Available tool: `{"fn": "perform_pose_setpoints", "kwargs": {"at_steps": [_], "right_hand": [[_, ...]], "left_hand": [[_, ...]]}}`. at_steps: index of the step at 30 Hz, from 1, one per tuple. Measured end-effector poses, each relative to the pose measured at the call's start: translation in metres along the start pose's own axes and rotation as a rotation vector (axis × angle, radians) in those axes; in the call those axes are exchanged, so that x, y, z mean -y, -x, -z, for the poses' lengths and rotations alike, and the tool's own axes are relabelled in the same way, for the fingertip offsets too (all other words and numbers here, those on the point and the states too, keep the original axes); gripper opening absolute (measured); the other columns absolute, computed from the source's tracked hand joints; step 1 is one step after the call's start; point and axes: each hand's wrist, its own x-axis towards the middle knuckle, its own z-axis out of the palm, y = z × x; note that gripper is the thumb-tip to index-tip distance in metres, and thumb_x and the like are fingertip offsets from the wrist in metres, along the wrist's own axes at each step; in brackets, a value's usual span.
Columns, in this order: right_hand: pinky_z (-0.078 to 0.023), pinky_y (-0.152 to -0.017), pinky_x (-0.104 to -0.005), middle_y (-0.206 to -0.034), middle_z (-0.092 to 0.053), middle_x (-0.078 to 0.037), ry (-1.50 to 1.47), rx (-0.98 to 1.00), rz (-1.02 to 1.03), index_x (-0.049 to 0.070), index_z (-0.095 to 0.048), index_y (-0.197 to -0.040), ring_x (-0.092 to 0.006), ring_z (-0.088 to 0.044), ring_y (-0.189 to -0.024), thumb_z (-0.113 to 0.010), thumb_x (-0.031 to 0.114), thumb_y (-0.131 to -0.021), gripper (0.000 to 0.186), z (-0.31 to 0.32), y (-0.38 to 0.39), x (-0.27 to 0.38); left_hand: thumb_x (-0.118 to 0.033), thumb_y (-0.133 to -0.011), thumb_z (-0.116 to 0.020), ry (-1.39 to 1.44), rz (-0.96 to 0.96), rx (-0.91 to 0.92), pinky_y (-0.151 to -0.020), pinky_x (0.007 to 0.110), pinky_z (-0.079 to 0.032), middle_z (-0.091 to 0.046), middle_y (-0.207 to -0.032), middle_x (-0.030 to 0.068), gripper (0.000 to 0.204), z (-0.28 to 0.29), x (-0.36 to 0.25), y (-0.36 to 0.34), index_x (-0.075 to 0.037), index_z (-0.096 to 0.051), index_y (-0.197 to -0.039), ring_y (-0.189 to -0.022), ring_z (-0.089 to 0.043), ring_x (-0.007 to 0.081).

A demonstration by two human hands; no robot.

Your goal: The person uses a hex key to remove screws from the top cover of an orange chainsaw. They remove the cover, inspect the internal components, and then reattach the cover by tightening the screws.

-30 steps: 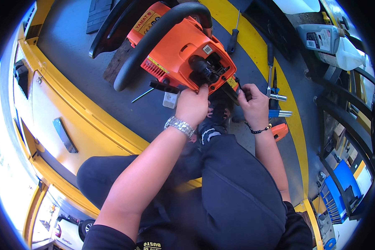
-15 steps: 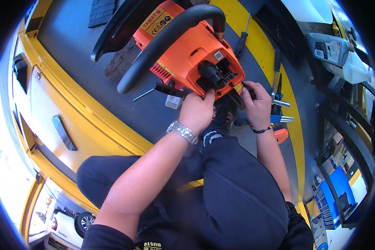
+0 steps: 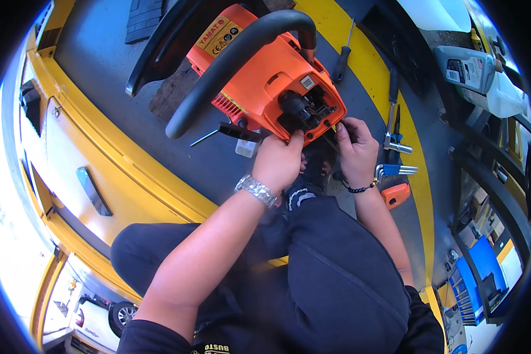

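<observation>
Since the earlier frames, both hands have stayed at the open rear of the orange chainsaw body (image 3: 265, 76), and the saw now sits slightly higher and further right in view.

That chainsaw body rests on a grey floor (image 3: 100, 65), just beyond the fingertips, its exposed black engine parts (image 3: 304, 109) facing the person. A thick black handle bar (image 3: 230, 59) arches over the top.

On the near edge of the opening, the left hand (image 3: 277, 162) presses with fingers bunched together and tips touching the casing. A metal watch (image 3: 256, 190) circles that wrist. At the opening's right corner, the right hand (image 3: 357, 147) has thumb and forefinger pinched together; whether they grip a small part cannot be told. A dark bead bracelet (image 3: 360, 189) sits on that wrist.

Just left of the left fingers lies a black-handled tool (image 3: 236, 131) beside a small white object (image 3: 246, 147). Right of the right fingers lie pliers (image 3: 394, 127), a set of hex keys (image 3: 395, 171) and a small orange piece (image 3: 395, 194). Beyond them lies a screwdriver (image 3: 342, 56) near a yellow floor stripe (image 3: 419, 177).

Below the hands, the person's dark trousers (image 3: 336, 277) fill the lower view.
</observation>
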Motion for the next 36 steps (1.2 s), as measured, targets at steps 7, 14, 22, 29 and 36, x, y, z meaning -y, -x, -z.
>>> {"fn": "perform_pose_setpoints", "kwargs": {"at_steps": [7,14,22,29,36], "right_hand": [[-0.054,-0.072,-0.0245,-0.091,-0.075,-0.006,-0.181,0.05,-0.094,0.0,-0.071,-0.115,-0.008,-0.068,-0.082,-0.071,0.011,-0.101,0.018,-0.003,-0.003,0.0],[-0.045,-0.061,-0.0201,-0.095,-0.068,0.001,-0.314,0.09,-0.101,0.002,-0.068,-0.125,-0.004,-0.056,-0.071,-0.067,0.011,-0.104,0.022,-0.003,-0.004,-0.004],[-0.046,-0.062,-0.0196,-0.098,-0.07,-0.001,-0.361,0.067,-0.231,0.002,-0.069,-0.123,-0.0036,-0.059,-0.077,-0.066,0.01,-0.105,0.02,-0.003,-0.005,0.007],[-0.043,-0.058,-0.0184,-0.098,-0.068,0.0,-0.329,0.16,-0.223,0.001,-0.061,-0.13,-0.0031,-0.055,-0.069,-0.06,0.013,-0.108,0.025,-0.004,-0.016,0.002],[-0.046,-0.062,-0.0195,-0.096,-0.064,-0.001,-0.451,0.233,-0.236,0.002,-0.06,-0.123,-0.005,-0.057,-0.078,-0.057,0.012,-0.109,0.018,0.002,-0.017,0.007]], "left_hand": [[-0.034,-0.103,-0.062,-0.003,0.023,0.02,-0.059,0.035,-0.056,-0.068,-0.068,0.0105,0.042,0.001,0.001,-0.001,0.006,-0.069,-0.091,-0.06,-0.07,0.0201],[-0.034,-0.103,-0.06,-0.038,-0.013,0.04,-0.062,0.039,-0.056,-0.068,-0.064,0.0113,0.043,0.002,0.01,-0.007,0.003,-0.068,-0.083,-0.059,-0.07,0.0248],[-0.034,-0.103,-0.061,-0.058,-0.048,0.04,-0.062,0.039,-0.055,-0.067,-0.062,0.011,0.043,0.003,0.009,-0.005,0.002,-0.069,-0.081,-0.058,-0.07,0.0256],[-0.034,-0.102,-0.062,-0.032,-0.04,0.021,-0.061,0.038,-0.055,-0.068,-0.064,0.0116,0.043,0.003,0.007,-0.004,0.004,-0.069,-0.084,-0.058,-0.07,0.0245],[-0.033,-0.102,-0.063,-0.033,-0.025,0.02,-0.061,0.035,-0.055,-0.069,-0.068,0.0114,0.041,0.003,0.008,-0.005,0.005,-0.07,-0.09,-0.06,-0.07,0.0216]]}}
